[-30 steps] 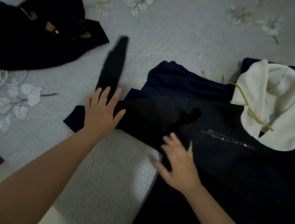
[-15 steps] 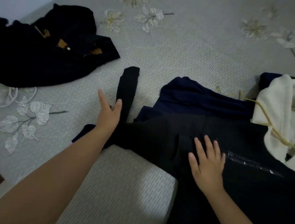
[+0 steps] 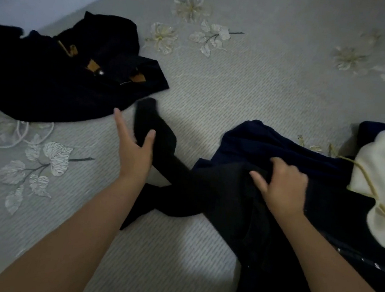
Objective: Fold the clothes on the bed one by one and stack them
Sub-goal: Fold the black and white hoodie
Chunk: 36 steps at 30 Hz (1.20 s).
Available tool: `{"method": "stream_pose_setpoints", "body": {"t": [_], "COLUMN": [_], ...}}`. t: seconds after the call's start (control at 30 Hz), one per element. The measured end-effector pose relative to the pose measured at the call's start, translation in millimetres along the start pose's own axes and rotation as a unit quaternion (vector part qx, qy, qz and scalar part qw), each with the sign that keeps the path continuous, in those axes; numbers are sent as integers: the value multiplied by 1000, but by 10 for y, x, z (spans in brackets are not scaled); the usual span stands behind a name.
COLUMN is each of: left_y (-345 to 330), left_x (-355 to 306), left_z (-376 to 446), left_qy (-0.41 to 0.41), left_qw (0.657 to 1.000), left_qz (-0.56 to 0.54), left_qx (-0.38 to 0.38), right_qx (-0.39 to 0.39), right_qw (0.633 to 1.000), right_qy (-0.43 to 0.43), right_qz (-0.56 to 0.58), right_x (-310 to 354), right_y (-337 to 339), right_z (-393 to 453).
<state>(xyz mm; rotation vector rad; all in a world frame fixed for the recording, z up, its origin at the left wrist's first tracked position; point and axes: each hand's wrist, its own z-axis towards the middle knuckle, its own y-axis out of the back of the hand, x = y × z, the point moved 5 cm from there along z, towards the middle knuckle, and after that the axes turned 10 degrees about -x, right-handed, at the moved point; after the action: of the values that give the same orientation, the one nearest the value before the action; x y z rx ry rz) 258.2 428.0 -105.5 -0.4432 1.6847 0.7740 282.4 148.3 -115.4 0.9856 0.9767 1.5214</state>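
Grey bed [image 3: 253, 85] with a ribbed cover and pale flower and leaf prints, wall at far left. Your left hand [image 3: 135, 150] has fingers straight, thumb spread, palm edge against the black sleeve [image 3: 156, 137] that runs up toward the far left; not gripping it, just touching. Your right hand [image 3: 283, 185] has fingers curled, bunching the black garment [image 3: 239, 211] at its upper edge. That garment lies in front of you, right of centre, sleeve crossing over near your left wrist. Under and behind it a navy garment [image 3: 271, 142]. Cream hooded piece [image 3: 380, 172] with a yellowish drawstring at far right, resting on the dark clothes. Separate black pile [image 3: 50, 77] with tan patches at upper left, well apart from the one you're working. White cord [image 3: 20, 135] just below that pile.
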Motion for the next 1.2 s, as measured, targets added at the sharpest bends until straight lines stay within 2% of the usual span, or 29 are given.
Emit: {"method": "stream_pose_setpoints", "body": {"t": [0.07, 0.13, 0.23, 0.33, 0.43, 0.53, 0.6, 0.63, 0.67, 0.73, 0.77, 0.83, 0.97, 1.03, 1.2], "left_y": [250, 511, 779, 870, 970, 1012, 991, 963, 940, 908, 890, 818, 411, 71, -892], "left_x": [-37, 186, 653, 687, 647, 580, 522, 506, 487, 441, 418, 333, -55, -262, -655], "left_z": [-5, -65, -235, -195, 25, 221, 311, 333, 338, 284, 244, 153, -180, -478, -1493], "left_qy": [-51, -7, 123, 131, 195, 200, 177, 169, 158, 130, 114, 89, -11, -44, -54], "left_qw": [996, 990, 963, 962, 956, 953, 959, 962, 966, 978, 983, 991, 1000, 996, 985], "left_qz": [29, 77, 190, 187, 65, -19, -81, -104, -111, -74, -50, -26, 26, 27, -43], "left_qx": [-66, -120, -145, -150, -209, -225, -206, -189, -173, -145, -131, -100, 11, 68, 155], "right_qx": [-34, -8, 90, 163, 129, 13, -25, -19, 3, 142, 168, 174, 86, 71, 26], "right_qw": [994, 988, 992, 981, 990, 998, 994, 992, 993, 988, 984, 984, 989, 985, 971], "right_qy": [-105, -150, -62, -22, -20, -58, -109, -122, -116, -37, -5, -7, -37, -68, -182], "right_qz": [24, 30, -59, -105, -61, -15, 3, 0, -10, -44, -54, -30, 114, 143, 153], "right_x": [-48, 31, 337, 389, 354, 244, 140, 125, 117, 180, 179, 136, -25, -278, -1234], "right_y": [150, 112, -197, -414, -331, -66, 63, 68, 14, -238, -347, -382, -14, 174, 757], "right_z": [12, -13, -121, -144, -197, -62, -43, -91, -163, -329, -354, -287, -305, -462, -1100]}}
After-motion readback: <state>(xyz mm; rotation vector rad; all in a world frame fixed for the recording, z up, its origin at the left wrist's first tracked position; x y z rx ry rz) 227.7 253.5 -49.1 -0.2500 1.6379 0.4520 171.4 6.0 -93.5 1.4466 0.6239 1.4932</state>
